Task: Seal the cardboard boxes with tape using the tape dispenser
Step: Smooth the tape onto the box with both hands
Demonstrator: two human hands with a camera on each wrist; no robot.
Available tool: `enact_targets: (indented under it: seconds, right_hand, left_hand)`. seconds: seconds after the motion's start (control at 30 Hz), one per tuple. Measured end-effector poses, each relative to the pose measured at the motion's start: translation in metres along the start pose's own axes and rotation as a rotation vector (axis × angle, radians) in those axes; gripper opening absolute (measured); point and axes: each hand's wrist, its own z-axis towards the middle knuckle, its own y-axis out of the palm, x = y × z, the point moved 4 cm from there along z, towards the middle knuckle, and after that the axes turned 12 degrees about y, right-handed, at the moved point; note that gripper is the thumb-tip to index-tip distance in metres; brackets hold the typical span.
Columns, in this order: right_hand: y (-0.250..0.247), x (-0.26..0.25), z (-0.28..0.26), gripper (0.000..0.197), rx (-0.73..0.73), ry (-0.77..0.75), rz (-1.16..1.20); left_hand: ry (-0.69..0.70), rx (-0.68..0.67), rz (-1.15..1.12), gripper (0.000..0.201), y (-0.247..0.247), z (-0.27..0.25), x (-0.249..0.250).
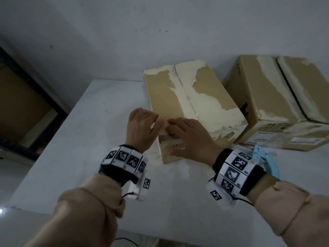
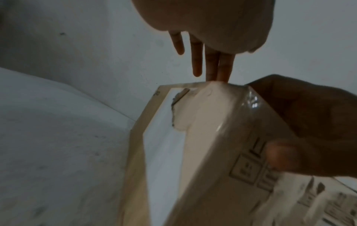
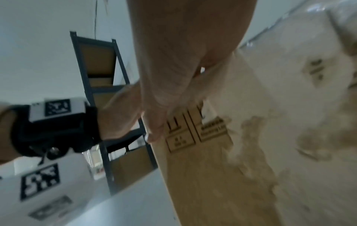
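Observation:
A worn cardboard box with torn paper patches stands on the white table. Both hands are at its near-left corner. My left hand is held with fingers straight, their tips touching the top edge of the box. My right hand lies flat over the corner, thumb pressed on the printed front face. Glossy clear tape shows on that corner. The light-blue tape dispenser lies on the table behind my right wrist, held by neither hand.
A second, larger cardboard box stands to the right, close to the first. A white wall runs behind both. A dark metal shelf with brown boards stands left of the table. The table's left and front edges are near.

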Motion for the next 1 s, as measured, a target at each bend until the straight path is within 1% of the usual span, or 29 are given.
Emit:
enact_targets:
  seconds: [0.03, 0.07, 0.1, 0.13, 0.17, 0.2, 0.23, 0.33, 0.4, 0.43, 0.47, 0.5, 0.57, 0.63, 0.7, 0.77, 0.87, 0.9, 0.93, 0.97, 1.0]
  right_hand:
    - [-0.006, 0.002, 0.001, 0.061, 0.007, 0.033, 0.054]
    - [-0.011, 0.005, 0.001, 0.058, 0.030, 0.082, 0.071]
    - [-0.013, 0.009, -0.001, 0.057, 0.062, 0.132, 0.049]
    - [-0.013, 0.012, -0.003, 0.057, 0.086, 0.175, 0.001]
    - [-0.010, 0.014, -0.007, 0.059, 0.095, 0.201, -0.054]
    - [-0.007, 0.016, -0.010, 0.061, 0.098, 0.204, -0.099]
    - [-0.003, 0.018, -0.013, 0.063, 0.103, 0.186, -0.133]
    - [0.000, 0.024, -0.015, 0.060, 0.095, 0.084, -0.149]
    - [-0.002, 0.028, -0.018, 0.058, 0.079, 0.019, -0.104]
    - [-0.005, 0.032, -0.021, 0.060, 0.069, 0.020, -0.057]
    - [-0.009, 0.039, -0.024, 0.063, 0.070, 0.058, -0.015]
    - [-0.013, 0.048, -0.028, 0.065, 0.088, 0.126, 0.005]
    - [-0.018, 0.063, -0.036, 0.066, 0.147, 0.253, -0.025]
    - [-0.018, 0.066, -0.038, 0.064, 0.162, 0.278, -0.065]
    - [-0.016, 0.065, -0.035, 0.061, 0.180, 0.262, -0.086]
    - [-0.016, 0.064, -0.034, 0.059, 0.191, 0.238, -0.089]
    - [-0.015, 0.068, -0.036, 0.060, 0.185, 0.204, -0.074]
    - [-0.015, 0.069, -0.036, 0.059, 0.188, 0.186, -0.071]
    - [-0.015, 0.070, -0.036, 0.055, 0.193, 0.161, -0.064]
    - [-0.017, 0.070, -0.035, 0.051, 0.201, 0.131, -0.049]
    - [-0.019, 0.070, -0.035, 0.047, 0.212, 0.103, -0.024]
  left_hand:
    - [0.000, -0.009, 0.013, 0.047, 0.002, 0.010, 0.000]
    - [-0.020, -0.079, -0.004, 0.045, 0.007, 0.018, 0.001]
    - [-0.069, -0.191, -0.032, 0.051, 0.015, 0.024, 0.002]
    - [-0.141, -0.317, -0.060, 0.059, 0.022, 0.027, 0.004]
    - [-0.225, -0.433, -0.088, 0.062, 0.028, 0.026, 0.004]
    - [-0.279, -0.522, -0.105, 0.062, 0.034, 0.025, 0.004]
    - [-0.302, -0.583, -0.107, 0.061, 0.037, 0.026, 0.005]
    - [-0.264, -0.646, -0.027, 0.061, 0.038, 0.026, 0.006]
    - [-0.251, -0.664, 0.019, 0.063, 0.039, 0.025, 0.002]
    - [-0.256, -0.663, 0.028, 0.066, 0.039, 0.024, 0.000]
    - [-0.254, -0.653, 0.036, 0.074, 0.038, 0.024, -0.002]
    - [-0.237, -0.642, 0.049, 0.084, 0.036, 0.027, -0.002]
    - [-0.183, -0.652, 0.088, 0.099, 0.034, 0.031, -0.005]
    - [-0.135, -0.670, 0.095, 0.106, 0.035, 0.034, -0.010]
    - [-0.118, -0.680, 0.078, 0.105, 0.037, 0.036, -0.014]
    - [-0.096, -0.652, 0.092, 0.098, 0.037, 0.038, -0.017]
    - [-0.077, -0.536, 0.102, 0.081, 0.033, 0.050, -0.027]
    - [-0.074, -0.488, 0.103, 0.078, 0.032, 0.057, -0.033]
    - [-0.080, -0.458, 0.104, 0.078, 0.032, 0.063, -0.041]
    - [-0.099, -0.458, 0.100, 0.081, 0.033, 0.070, -0.050]
    - [-0.131, -0.486, 0.091, 0.084, 0.035, 0.076, -0.060]
